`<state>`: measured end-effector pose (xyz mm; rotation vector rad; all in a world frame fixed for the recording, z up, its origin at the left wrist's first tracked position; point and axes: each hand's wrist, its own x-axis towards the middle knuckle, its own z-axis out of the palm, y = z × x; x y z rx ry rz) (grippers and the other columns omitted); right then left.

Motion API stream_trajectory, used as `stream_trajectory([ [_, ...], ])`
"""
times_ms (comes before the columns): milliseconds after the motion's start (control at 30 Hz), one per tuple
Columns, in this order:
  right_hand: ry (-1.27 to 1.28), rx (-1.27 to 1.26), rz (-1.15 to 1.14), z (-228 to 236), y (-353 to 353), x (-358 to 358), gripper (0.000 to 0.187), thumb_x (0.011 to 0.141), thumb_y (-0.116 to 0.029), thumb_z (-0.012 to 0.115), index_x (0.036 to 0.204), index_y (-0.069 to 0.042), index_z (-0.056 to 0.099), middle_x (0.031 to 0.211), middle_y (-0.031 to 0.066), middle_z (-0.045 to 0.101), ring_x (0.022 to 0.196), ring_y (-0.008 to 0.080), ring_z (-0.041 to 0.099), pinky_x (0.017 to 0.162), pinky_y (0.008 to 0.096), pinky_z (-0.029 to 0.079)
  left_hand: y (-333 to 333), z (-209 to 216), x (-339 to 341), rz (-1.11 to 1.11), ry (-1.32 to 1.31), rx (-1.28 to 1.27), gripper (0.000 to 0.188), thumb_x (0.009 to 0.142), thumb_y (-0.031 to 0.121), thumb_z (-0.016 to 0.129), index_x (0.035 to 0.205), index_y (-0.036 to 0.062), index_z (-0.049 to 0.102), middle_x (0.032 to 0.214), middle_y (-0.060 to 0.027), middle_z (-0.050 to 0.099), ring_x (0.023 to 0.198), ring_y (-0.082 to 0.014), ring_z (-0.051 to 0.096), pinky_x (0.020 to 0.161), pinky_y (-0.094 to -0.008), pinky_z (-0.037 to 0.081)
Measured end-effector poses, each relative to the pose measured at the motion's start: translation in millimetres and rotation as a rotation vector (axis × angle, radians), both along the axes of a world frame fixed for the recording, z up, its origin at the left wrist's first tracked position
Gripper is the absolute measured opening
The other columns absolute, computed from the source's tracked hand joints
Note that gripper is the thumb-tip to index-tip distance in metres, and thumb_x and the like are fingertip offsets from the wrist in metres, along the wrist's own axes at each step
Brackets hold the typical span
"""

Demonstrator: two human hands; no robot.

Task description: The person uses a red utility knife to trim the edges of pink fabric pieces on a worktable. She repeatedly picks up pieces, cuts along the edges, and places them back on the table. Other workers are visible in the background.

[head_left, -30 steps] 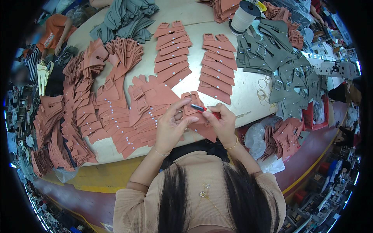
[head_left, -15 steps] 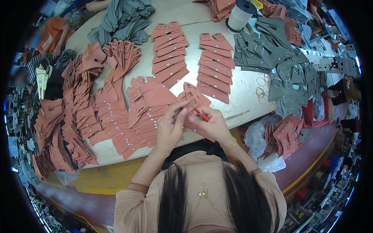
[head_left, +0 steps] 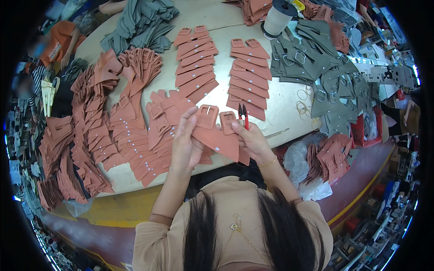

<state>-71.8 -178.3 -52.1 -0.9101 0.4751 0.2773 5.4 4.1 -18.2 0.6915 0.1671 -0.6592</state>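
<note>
A pair of terracotta buckled strap pieces [head_left: 218, 140] is held up in front of me, with two covered square buckles [head_left: 208, 116] at the top and a small white tag on the flap. My left hand [head_left: 185, 143] grips the left edge, its fingers behind the piece. At the opposite edge my right hand [head_left: 255, 143] pinches the right-hand buckle with the thumb. The same hand keeps red-handled thread snips [head_left: 246, 121], their dark blades pointing up. Behind the held pieces lies an overlapping row of similar terracotta pieces [head_left: 249, 82].
More terracotta pieces [head_left: 140, 149] cover the table's left side; another row [head_left: 194, 67] lies farther back. Dark green buckled pieces [head_left: 330, 99] fill the right. A white thread spool [head_left: 279, 20] stands at the back. Yellowish rings [head_left: 304, 108] lie near the right edge. A person in orange [head_left: 61, 40] is far left.
My hands have moved apart, and the pieces are now raised and spread flat between them. The snips have swung from pointing at the buckle to pointing upward.
</note>
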Motion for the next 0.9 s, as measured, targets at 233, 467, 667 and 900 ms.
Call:
stream_trajectory([
  [233,-0.202,-0.292,-0.067,14.7,11.6,7.2,0.032,0.096,-0.034,0.062,0.104,-0.003,0.059,0.074,-0.0048,0.056,0.057,0.0056,0.045,0.051,0.0223,0.035,-12.1,-1.9,-18.1,-0.074,0.088,-0.021,0.046,0.098,0.01,0.053,0.14,0.0,0.038,0.127,-0.0141,0.057,0.116,-0.0221,0.058,0.098,-0.0384,0.05],
  [467,-0.359,-1.052,-0.152,26.6,6.8,-6.2,0.039,0.089,-0.033,0.068,0.107,0.0,0.058,0.076,0.0107,0.059,0.067,0.0197,0.056,0.059,0.0293,0.044,-10.8,-0.7,-19.0,-0.059,-0.148,0.189,0.043,0.094,0.004,0.058,0.134,-0.0047,0.045,0.123,-0.0121,0.06,0.109,-0.0192,0.061,0.096,-0.0338,0.05],
  [667,-0.608,-1.353,-0.26,27.1,4.6,-4.0,0.033,0.072,-0.018,0.081,0.095,0.0,0.066,0.072,0.0099,0.058,0.064,0.0242,0.055,0.06,0.0352,0.043,-10.9,-1.8,-21.0,-0.005,-0.281,0.358,0.046,0.092,0.007,0.064,0.132,-0.0077,0.048,0.121,-0.0125,0.061,0.106,-0.0151,0.06,0.094,-0.0295,0.049],
  [900,-0.612,-1.386,-0.22,30.5,1.7,-3.2,0.031,0.072,-0.018,0.081,0.094,-0.001,0.067,0.072,0.0088,0.058,0.064,0.024,0.055,0.063,0.0345,0.042,-8.0,-1.0,-23.6,0.004,-0.309,0.404,0.043,0.091,0.004,0.063,0.131,-0.0069,0.05,0.12,-0.0117,0.062,0.108,-0.0151,0.06,0.095,-0.0297,0.048],
])
